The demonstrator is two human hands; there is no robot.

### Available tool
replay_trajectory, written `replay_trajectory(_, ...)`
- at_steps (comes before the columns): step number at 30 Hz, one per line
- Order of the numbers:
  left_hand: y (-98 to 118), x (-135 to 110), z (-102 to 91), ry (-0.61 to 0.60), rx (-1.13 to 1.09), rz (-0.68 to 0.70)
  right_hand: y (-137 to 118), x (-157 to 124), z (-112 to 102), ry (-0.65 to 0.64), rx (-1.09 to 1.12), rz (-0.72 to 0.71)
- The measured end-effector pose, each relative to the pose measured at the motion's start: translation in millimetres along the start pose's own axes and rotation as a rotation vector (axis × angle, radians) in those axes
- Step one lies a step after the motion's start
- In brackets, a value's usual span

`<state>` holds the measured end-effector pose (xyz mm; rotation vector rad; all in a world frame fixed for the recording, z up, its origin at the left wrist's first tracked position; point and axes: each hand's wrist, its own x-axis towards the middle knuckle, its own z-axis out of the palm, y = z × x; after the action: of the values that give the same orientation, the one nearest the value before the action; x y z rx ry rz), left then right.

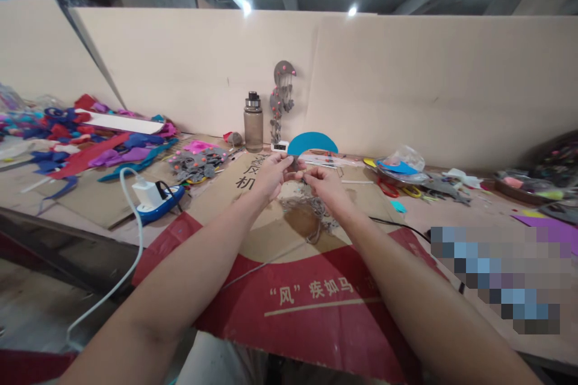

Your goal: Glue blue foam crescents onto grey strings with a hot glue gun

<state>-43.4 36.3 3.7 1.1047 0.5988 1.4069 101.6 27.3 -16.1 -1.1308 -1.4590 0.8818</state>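
My left hand (273, 177) is closed, its fingertips pinching a small dark grey piece (294, 162) that looks like felt. Right across from it, my right hand (327, 186) has thumb and forefinger pressed together on what looks like grey yarn; the fingers partly hide it. Below both hands, a loose tangle of grey yarn (321, 219) lies on the red and tan cardboard sheet (316, 325), and one strand trails toward my left forearm. Just behind the hands is a blue arched sheet (311, 142).
At the back stand a water bottle (253, 126) and a grey moon-shaped hanging ornament (283, 87). Left are a blue power strip (160, 207) with a white cable, grey felt pieces (198, 163) and colourful fabric scraps (103, 147). Right are red-handled scissors (388, 187) and a plate (400, 174).
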Motion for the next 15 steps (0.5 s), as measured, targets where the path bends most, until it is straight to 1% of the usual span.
replay_trajectory(3, 3.4, -0.3, 1.7, 0.034, -0.060, -0.020, 5.9, 0.9, 0.7, -0.100, 0.057, 0.148)
replay_trajectory(4, 4.7, -0.4, 1.9, 0.048, -0.061, -0.019, 7.0, 2.8, -2.9, -0.115, 0.052, 0.180)
replay_trajectory(5, 5.9, -0.4, 1.8, 0.060, -0.054, -0.009, 8.0, 5.5, -8.8, -0.107, 0.018, 0.183)
replay_trajectory(6, 6.8, -0.2, 1.4, 0.071, -0.040, 0.009, 9.0, 8.7, -16.4, -0.073, -0.046, 0.160)
replay_trajectory(9, 7.8, 0.9, -0.6, 0.093, 0.043, 0.075, 14.6, 19.0, -42.2, 0.149, -0.393, 0.002)
replay_trajectory(10, 7.6, 1.2, -1.1, 0.099, 0.076, 0.087, 17.9, 21.5, -48.9, 0.191, -0.513, 0.009)
replay_trajectory(11, 7.4, 1.5, -1.4, 0.102, 0.104, 0.091, 21.9, 23.4, -53.5, 0.199, -0.621, 0.057)
replay_trajectory(13, 7.0, 1.6, -1.2, 0.102, 0.137, 0.086, 31.3, 25.2, -56.0, 0.172, -0.769, 0.169)
replay_trajectory(15, 7.2, 1.4, -0.4, 0.091, 0.148, 0.070, 40.6, 25.5, -52.0, 0.125, -0.798, 0.174)
